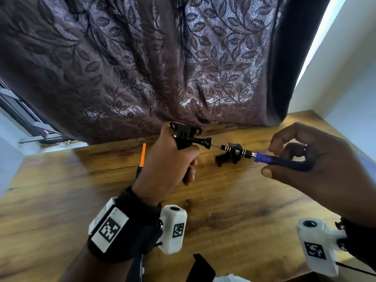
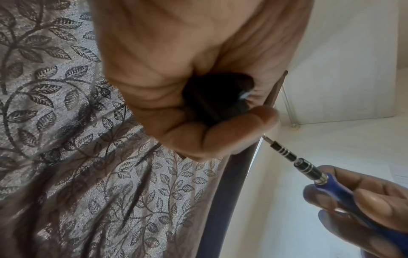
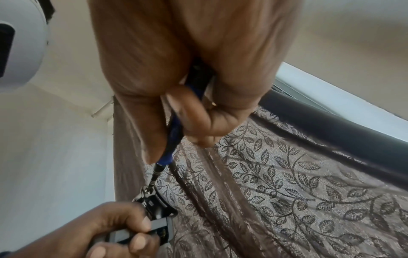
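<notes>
**Step in hand:** turning the thumbscrew (image 1: 200,141) on the black mount (image 1: 184,134).

My left hand (image 1: 173,157) gripped the mount with the fingers curled tight round its lower body. It held the mount raised above the wooden table (image 1: 223,200), in front of the curtain (image 1: 142,68). My right hand (image 1: 305,159) held the screwdriver (image 1: 263,158) by its blue-and-black handle, with thumb and fingers closed round it. The shaft lay nearly level and pointed left, and its thin bit met the end of the thumbscrew's knob. I could not tell whether the bit was fully seated, or whether the screw was going in or coming out.

**Next move, as I judged it:**
1. Line the tool up with the screw's axis.
2. Press lightly inward.
3. Roll the handle between the fingertips while the left hand braces the mount against the twist.

A tilted bit would probably slip off the knob.

**Condition of the mount:** black plastic, with a lug sticking out on each side of the top. The thumbscrew ran crosswise through it, and the knob stuck out toward the right.

A second black mount piece (image 1: 223,158) lay on the table behind the shaft, apart from the held one. An orange strip (image 1: 143,154) lay just beside my left hand.
</notes>
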A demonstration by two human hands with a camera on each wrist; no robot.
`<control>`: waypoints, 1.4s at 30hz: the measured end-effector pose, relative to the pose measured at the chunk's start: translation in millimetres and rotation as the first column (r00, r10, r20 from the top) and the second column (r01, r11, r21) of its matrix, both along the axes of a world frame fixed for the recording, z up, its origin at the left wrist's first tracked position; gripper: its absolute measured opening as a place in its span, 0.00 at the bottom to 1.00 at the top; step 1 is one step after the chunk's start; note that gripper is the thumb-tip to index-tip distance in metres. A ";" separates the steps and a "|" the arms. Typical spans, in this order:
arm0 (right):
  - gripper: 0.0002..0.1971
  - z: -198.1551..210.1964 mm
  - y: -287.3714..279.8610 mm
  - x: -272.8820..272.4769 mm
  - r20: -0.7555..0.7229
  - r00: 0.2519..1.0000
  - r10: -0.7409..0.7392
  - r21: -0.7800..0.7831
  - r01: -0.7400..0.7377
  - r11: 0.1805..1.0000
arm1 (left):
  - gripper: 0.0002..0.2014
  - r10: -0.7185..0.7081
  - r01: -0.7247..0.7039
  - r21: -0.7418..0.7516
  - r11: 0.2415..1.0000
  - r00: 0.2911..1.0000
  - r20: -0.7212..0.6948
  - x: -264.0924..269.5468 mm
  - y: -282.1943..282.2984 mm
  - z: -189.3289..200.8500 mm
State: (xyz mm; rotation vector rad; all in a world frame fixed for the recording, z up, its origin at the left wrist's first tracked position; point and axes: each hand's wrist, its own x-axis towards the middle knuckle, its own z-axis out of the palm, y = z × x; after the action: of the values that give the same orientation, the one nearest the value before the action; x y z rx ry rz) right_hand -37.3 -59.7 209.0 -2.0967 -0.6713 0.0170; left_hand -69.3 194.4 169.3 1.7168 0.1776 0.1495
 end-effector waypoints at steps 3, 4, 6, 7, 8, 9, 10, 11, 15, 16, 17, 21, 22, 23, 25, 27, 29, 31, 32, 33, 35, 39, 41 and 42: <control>0.09 1.3 -0.2 -1.4 -0.014 1.000 -0.022 0.054 0.023 0.998 | 0.16 0.008 -0.007 0.010 1.000 1.000 -0.006 0.6 -1.4 2.5; 0.08 1.2 -0.1 -1.5 -0.036 0.999 -0.015 0.102 0.018 0.995 | 0.16 -0.003 0.003 0.015 1.000 1.000 -0.008 0.2 -2.5 3.1; 0.11 0.6 0.4 -2.2 -0.064 0.998 -0.002 0.133 0.011 0.991 | 0.15 -0.025 0.025 0.023 0.999 1.000 -0.013 -0.5 -4.2 3.8; 0.12 0.9 0.9 -2.9 -0.074 0.997 0.008 0.121 0.001 0.993 | 0.15 -0.027 0.028 0.025 0.999 0.999 -0.020 -1.1 -4.6 3.8; 0.13 2.1 0.5 -3.9 -0.089 0.996 0.014 0.093 -0.005 0.996 | 0.15 -0.026 0.027 0.025 0.999 0.999 -0.026 -0.9 -5.0 3.6; 0.17 2.6 0.3 -4.5 -0.095 0.995 0.014 0.044 -0.010 0.999 | 0.15 -0.024 0.024 0.019 1.000 0.999 -0.031 -1.3 -5.1 3.7; 0.22 3.9 0.9 -6.2 -0.096 0.995 0.010 -0.010 -0.011 1.000 | 0.15 -0.021 0.022 0.011 1.000 0.999 -0.034 -1.8 -4.9 4.0; 0.26 4.6 0.8 -7.2 -0.089 0.996 -0.007 -0.047 0.002 0.999 | 0.15 -0.021 0.022 0.005 1.000 0.999 -0.034 -2.1 -4.8 4.8; 0.27 4.2 -2.6 -8.2 -0.064 0.996 -0.062 -0.065 0.058 0.996 | 0.14 -0.024 0.024 0.013 1.000 0.999 -0.040 -3.8 -3.3 6.2; 0.28 5.1 -3.3 -8.5 -0.094 0.994 -0.052 -0.061 0.046 0.997 | 0.14 -0.024 0.025 0.015 1.000 0.999 -0.039 -4.2 -2.8 6.2; 0.29 6.9 -3.8 -8.5 -0.130 0.991 -0.032 -0.068 0.023 0.997 | 0.14 -0.024 0.025 0.018 1.000 0.999 -0.036 -4.7 -1.9 6.0; 0.33 12.2 -1.5 -10.6 -0.189 0.978 0.085 -0.103 -0.106 0.989 | 0.15 -0.034 0.035 0.028 0.999 0.999 -0.043 -6.0 1.4 4.6; 0.31 13.1 2.3 -12.4 -0.195 0.976 0.102 -0.123 -0.127 0.984 | 0.15 -0.036 0.037 0.023 0.999 0.998 -0.048 -6.3 2.0 4.4; 0.27 13.2 6.8 -13.8 -0.185 0.979 0.087 -0.147 -0.115 0.982 | 0.15 -0.039 0.040 0.016 0.999 0.998 -0.052 -6.1 2.3 4.3; 0.19 11.3 11.1 -15.2 -0.142 0.990 0.006 -0.183 -0.032 0.983 | 0.15 -0.037 0.037 0.001 0.999 0.998 -0.060 -5.4 3.4 4.4; 0.20 8.9 11.2 -14.4 -0.124 0.991 -0.052 -0.210 0.025 0.977 | 0.15 -0.035 0.035 -0.004 0.999 0.997 -0.063 -4.7 5.0 4.4; 0.22 8.5 8.8 -13.4 -0.143 0.989 -0.038 -0.142 0.018 0.990 | 0.15 -0.035 0.036 0.005 0.999 0.997 -0.063 -4.4 5.9 3.9; 0.27 9.7 4.5 -11.6 -0.164 0.986 -0.022 -0.101 0.005 0.995 | 0.15 -0.036 0.037 0.013 0.999 0.997 -0.063 -4.5 6.2 2.9; 0.30 11.6 5.4 -11.0 -0.168 0.985 -0.028 -0.118 0.008 0.993 | 0.15 -0.037 0.038 0.017 0.999 0.997 -0.065 -4.4 6.1 2.5; 0.32 12.7 7.5 -11.6 -0.170 0.985 -0.022 -0.138 -0.001 0.990 | 0.15 -0.039 0.040 0.019 0.999 0.997 -0.068 -4.5 5.7 2.0; 0.33 13.1 12.1 -12.9 -0.187 0.982 -0.017 -0.135 -0.009 0.991 | 0.15 -0.042 0.043 0.018 0.999 0.996 -0.073 -4.4 5.3 1.1; 0.37 3.3 7.2 -6.9 -0.146 0.989 -0.021 -0.182 -0.006 0.983 | 0.15 -0.026 0.028 0.025 0.999 0.997 -0.076 -3.3 7.3 -0.4; 0.33 4.8 6.3 -6.9 -0.162 0.987 -0.016 -0.168 -0.011 0.986 | 0.15 -0.034 0.037 0.033 0.999 0.996 -0.076 -2.4 7.7 -1.1; 0.31 7.7 6.8 -7.7 -0.181 0.983 -0.008 -0.150 -0.019 0.989 | 0.15 -0.037 0.040 0.035 0.999 0.997 -0.075 -2.2 7.4 -1.3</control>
State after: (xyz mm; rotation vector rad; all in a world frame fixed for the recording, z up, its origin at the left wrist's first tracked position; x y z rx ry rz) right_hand -45.0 -52.9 216.7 -2.2056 -0.5806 0.2665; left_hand -71.6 201.8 168.0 1.7625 0.1970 0.0609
